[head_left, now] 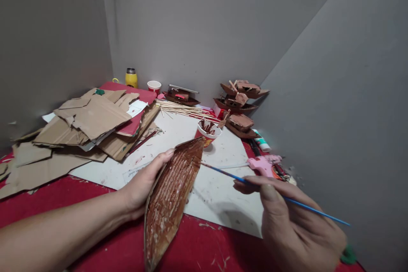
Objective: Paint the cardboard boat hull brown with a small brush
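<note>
My left hand (143, 189) grips a cardboard model boat hull (174, 195) by its left side, tilting its inside towards me. Wet-looking brown paint coats the ridged inside, while the right edge shows paler cardboard. Pinched between the thumb and fingers of my right hand (296, 216) is a thin blue paintbrush (234, 176). Its tip meets the upper right part of the hull. Just behind the hull stands a paper cup (208, 138) streaked inside with brown paint. The fingers of my left hand behind the hull are hidden.
Torn cardboard sheets (98, 114) are piled at the left. Finished-looking brown model boats (244, 97) stand at the back right, near a pink glue gun (264, 163). Thin wooden sticks (188, 109) lie behind the white board (223, 199). A yellow bottle (131, 78) stands at the back.
</note>
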Available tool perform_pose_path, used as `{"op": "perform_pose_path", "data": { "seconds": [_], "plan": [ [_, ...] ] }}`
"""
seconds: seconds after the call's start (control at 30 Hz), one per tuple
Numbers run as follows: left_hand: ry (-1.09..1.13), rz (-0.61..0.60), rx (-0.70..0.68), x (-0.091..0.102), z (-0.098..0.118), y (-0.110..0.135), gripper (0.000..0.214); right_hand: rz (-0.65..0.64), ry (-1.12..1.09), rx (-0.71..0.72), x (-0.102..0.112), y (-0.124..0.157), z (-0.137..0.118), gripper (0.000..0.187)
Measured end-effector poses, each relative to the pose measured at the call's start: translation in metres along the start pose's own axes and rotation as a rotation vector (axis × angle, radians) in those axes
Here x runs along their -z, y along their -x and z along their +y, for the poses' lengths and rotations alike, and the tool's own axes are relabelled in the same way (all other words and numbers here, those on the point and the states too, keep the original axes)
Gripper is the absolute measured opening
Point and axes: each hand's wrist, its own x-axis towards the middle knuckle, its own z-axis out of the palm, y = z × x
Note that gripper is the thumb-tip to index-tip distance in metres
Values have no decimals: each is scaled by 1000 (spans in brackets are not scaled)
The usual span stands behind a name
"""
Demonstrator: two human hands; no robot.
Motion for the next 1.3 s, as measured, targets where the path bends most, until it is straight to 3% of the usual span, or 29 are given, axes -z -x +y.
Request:
{"op": "perform_pose_path", "data": {
  "seconds": [0.13, 0.27, 0.53, 0.67, 0.87, 1.07, 1.3],
  "plan": [
    [-87, -96, -139, 6, -6, -2, 26, -145, -35, -19, 2, 1, 1, 13],
    [-122, -134, -109, 4, -7, -1, 31, -123, 12, 8, 3, 3, 8, 12],
    [-70, -78, -47, 1, -3, 1, 31, -38, -42, 17, 1, 2, 7, 21],
    [-30, -33, 47, -1, -1, 3, 33, 33, -46, 52, 0, 3, 4, 21],
    [-9, 14, 95, -2, -1, 4, 32, -140, -208, -29, -6, 1, 2, 15],
    [-12, 34, 133, -2, -1, 4, 32, -58, -178, -31, -6, -2, 2, 15],
    [-18, 34, 111, -3, 0, 5, 33, -118, -191, 3, -6, 0, 4, 15]
  ]
}}
